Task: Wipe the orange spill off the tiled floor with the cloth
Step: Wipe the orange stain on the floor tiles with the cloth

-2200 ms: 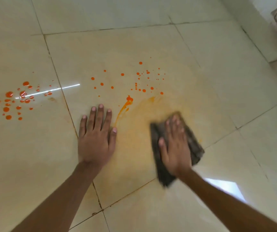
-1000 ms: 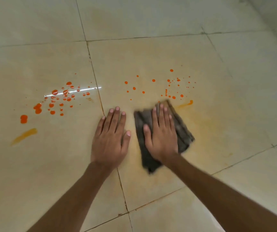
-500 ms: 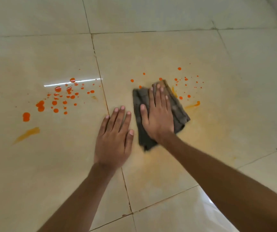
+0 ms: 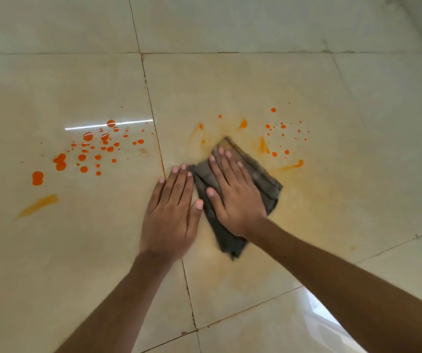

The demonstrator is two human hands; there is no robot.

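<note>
Right hand spread flat on cloth; left hand spread, bracing beside it. Press evenly, sweep toward droplets beyond your fingertips.

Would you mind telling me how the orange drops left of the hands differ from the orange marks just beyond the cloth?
The left drops are round, glossy beads; the marks beyond the cloth are thin, pale streaks. The drops lie apart from the cloth; the streaks border it. Both are orange.
</note>
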